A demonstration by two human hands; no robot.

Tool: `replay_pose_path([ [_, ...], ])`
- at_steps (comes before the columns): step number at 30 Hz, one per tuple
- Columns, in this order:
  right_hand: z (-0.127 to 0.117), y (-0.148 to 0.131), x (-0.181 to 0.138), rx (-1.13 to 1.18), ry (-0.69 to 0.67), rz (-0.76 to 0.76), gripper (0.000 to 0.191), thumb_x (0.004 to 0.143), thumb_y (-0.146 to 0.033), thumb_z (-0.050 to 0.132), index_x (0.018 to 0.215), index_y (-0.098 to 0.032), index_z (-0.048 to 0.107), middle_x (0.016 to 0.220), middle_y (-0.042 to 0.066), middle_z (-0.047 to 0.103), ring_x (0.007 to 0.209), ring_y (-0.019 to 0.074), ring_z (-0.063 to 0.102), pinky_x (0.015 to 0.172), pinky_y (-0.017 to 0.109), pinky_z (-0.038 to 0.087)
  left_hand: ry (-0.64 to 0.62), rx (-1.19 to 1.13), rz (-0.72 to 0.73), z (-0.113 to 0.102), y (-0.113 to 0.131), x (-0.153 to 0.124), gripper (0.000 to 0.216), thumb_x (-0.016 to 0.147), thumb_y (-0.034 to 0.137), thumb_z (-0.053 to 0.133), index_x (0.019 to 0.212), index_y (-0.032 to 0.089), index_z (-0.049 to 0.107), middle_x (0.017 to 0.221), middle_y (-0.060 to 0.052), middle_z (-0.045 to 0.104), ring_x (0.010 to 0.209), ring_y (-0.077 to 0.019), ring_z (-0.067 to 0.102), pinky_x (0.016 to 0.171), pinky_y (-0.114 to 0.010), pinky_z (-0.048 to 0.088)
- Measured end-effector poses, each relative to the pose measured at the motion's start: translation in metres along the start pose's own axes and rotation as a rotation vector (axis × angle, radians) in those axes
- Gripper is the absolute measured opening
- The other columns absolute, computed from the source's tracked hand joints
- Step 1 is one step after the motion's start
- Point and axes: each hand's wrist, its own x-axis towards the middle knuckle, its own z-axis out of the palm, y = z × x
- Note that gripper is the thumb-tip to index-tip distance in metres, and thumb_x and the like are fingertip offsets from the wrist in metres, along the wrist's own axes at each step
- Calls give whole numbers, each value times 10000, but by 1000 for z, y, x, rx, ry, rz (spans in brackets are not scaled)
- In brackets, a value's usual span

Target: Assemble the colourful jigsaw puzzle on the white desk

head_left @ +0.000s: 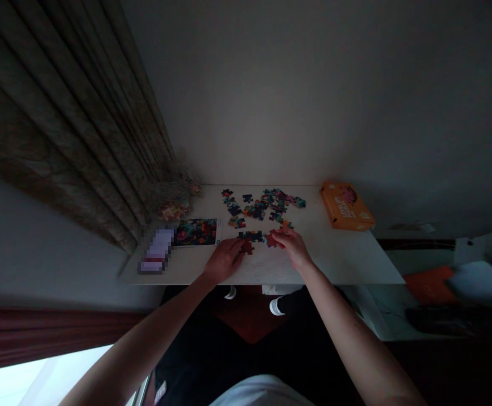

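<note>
Several loose, dark, colourful puzzle pieces (262, 204) lie scattered on a white table (347, 259). A short joined row of pieces (252, 235) lies in front of them. My left hand (224, 258) rests on the table with its fingers pinched on a dark red piece (248, 247). My right hand (292, 245) lies just right of it, fingers closed on a reddish piece (271, 239) at the end of the row. The room is dim and fine detail is hard to read.
A printed picture of the flower design (196, 232) lies left of the pieces, beside a blurred-out card (156, 257). An orange puzzle box (346, 205) sits at the table's right. A patterned curtain (60, 124) hangs at the left. My legs and white shoes show under the table.
</note>
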Motion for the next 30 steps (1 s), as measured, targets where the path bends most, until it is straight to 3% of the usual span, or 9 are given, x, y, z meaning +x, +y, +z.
replay_pose_path([
  [8,2,5,-6,-6,-35,33,581,554,-489,911,1022,-242,672,825,8,760,660,188,682,572,268,417,-3,5,6,2,-1,-1,402,1042,283,483,1426,201,568,1338,-138,674,1238,-289,630,1078,-496,525],
  [13,3,8,-9,11,-56,23,616,570,-460,896,1111,-254,685,851,4,750,697,214,730,600,289,476,-7,-3,-2,2,-1,-1,385,1041,290,484,1399,204,594,1333,-136,681,1238,-289,634,1083,-496,523],
  [18,4,14,-10,50,-54,45,486,579,-488,885,945,-255,668,794,9,744,727,228,721,674,340,539,-9,-14,-1,1,0,0,390,1024,270,502,1398,215,599,1326,-132,686,1233,-295,639,1080,-503,527],
  [22,4,17,-8,-58,-17,22,456,593,-514,870,889,-251,644,739,14,728,693,217,688,610,304,476,-10,-35,4,1,0,0,409,1012,257,513,1412,233,595,1340,-126,683,1241,-295,640,1083,-507,526],
  [30,5,12,-9,-22,-93,18,590,608,-405,848,1139,-295,616,749,-27,707,718,228,726,599,301,495,-3,-44,25,4,-2,0,412,1002,233,520,1407,216,596,1337,-136,683,1241,-292,640,1075,-504,532],
])
